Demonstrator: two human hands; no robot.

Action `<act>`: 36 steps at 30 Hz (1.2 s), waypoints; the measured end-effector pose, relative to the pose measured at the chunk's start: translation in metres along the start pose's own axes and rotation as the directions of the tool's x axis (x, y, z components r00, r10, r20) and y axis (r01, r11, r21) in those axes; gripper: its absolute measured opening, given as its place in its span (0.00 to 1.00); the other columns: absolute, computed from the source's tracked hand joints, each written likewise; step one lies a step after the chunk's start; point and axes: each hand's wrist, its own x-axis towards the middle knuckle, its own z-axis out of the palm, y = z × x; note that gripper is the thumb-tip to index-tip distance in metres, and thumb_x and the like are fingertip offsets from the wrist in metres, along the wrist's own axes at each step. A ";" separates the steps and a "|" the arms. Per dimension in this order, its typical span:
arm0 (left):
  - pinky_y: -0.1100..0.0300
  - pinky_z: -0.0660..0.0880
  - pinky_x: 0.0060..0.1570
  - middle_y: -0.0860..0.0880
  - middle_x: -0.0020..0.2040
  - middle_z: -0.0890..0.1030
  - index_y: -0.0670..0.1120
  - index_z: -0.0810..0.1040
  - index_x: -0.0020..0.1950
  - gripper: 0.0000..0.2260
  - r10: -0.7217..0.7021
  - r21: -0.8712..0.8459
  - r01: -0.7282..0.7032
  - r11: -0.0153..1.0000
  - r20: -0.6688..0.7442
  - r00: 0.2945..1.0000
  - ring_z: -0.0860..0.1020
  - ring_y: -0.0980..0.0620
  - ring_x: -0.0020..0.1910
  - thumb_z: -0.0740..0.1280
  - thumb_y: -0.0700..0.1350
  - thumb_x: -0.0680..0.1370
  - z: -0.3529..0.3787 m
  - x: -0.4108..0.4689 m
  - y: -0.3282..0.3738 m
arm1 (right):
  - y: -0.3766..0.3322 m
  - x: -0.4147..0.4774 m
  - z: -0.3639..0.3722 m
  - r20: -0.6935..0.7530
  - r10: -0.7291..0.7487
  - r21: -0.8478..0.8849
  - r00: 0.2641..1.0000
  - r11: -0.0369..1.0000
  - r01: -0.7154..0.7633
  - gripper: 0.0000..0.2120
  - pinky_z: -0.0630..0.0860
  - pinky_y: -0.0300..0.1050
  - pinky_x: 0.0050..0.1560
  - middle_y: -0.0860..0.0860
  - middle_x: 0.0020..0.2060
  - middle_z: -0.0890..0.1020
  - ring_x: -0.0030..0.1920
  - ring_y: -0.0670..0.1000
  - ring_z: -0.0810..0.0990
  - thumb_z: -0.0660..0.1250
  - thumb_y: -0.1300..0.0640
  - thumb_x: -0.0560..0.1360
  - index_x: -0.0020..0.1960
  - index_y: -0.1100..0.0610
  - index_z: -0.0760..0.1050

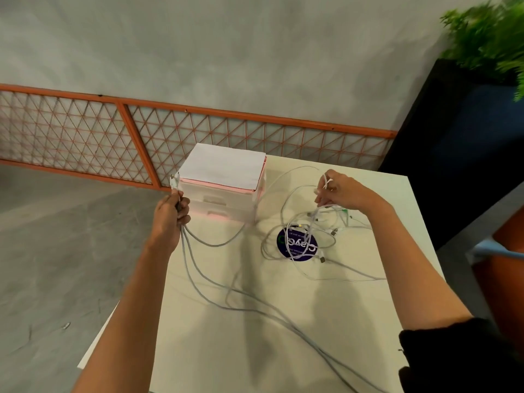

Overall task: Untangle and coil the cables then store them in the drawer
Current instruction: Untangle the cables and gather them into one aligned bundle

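Observation:
My left hand (171,214) grips a bundle of grey cable strands (215,287) at the table's left edge, with a white plug end (174,181) sticking up above the fist. The strands trail down across the white table (326,330) toward me. My right hand (338,192) pinches a thin white cable (327,182) above a tangle of white cables (309,236) with several connectors. A small white and pink drawer unit (224,188) stands at the table's far edge between my hands, its drawers closed.
A round dark blue sticker (297,245) lies under the tangle. An orange lattice fence (119,137) runs along the wall behind. A dark planter (459,143) with green leaves stands at the right. Orange seating (507,265) sits beside the table's right edge.

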 end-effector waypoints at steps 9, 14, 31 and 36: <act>0.70 0.55 0.18 0.55 0.25 0.67 0.47 0.66 0.40 0.14 -0.024 0.004 0.024 1.000 0.053 0.998 0.59 0.61 0.19 0.50 0.43 0.84 0.006 -0.001 -0.003 | -0.003 -0.003 0.012 -0.007 -0.151 -0.079 0.988 0.985 0.150 0.05 0.79 0.38 0.46 0.56 0.40 0.81 0.42 0.52 0.81 0.58 0.66 0.80 0.47 0.60 0.72; 0.69 0.54 0.18 0.55 0.24 0.67 0.47 0.66 0.39 0.15 -0.027 0.023 0.025 0.999 0.050 0.998 0.59 0.61 0.19 0.50 0.43 0.85 0.007 -0.001 -0.003 | -0.015 0.000 0.013 -0.424 -0.192 0.167 0.885 0.944 0.285 0.08 0.80 0.44 0.39 0.53 0.36 0.76 0.33 0.51 0.79 0.55 0.61 0.82 0.51 0.55 0.73; 0.69 0.59 0.18 0.51 0.38 0.84 0.47 0.65 0.41 0.13 -0.008 0.103 0.000 0.995 0.085 0.996 0.71 0.58 0.25 0.52 0.46 0.84 0.018 -0.005 -0.004 | -0.040 -0.004 0.025 0.173 -0.268 -0.197 0.948 0.934 0.300 0.10 0.64 0.31 0.32 0.48 0.24 0.75 0.27 0.41 0.69 0.66 0.51 0.77 0.53 0.52 0.83; 0.67 0.60 0.22 0.48 0.58 0.82 0.46 0.64 0.45 0.11 -0.038 0.256 -0.043 0.966 0.304 0.952 0.77 0.52 0.33 0.52 0.49 0.84 0.043 -0.021 -0.004 | -0.052 -0.006 0.046 0.307 -0.225 -0.132 0.925 0.952 0.275 0.09 0.62 0.29 0.32 0.49 0.26 0.75 0.28 0.40 0.69 0.67 0.52 0.76 0.54 0.52 0.83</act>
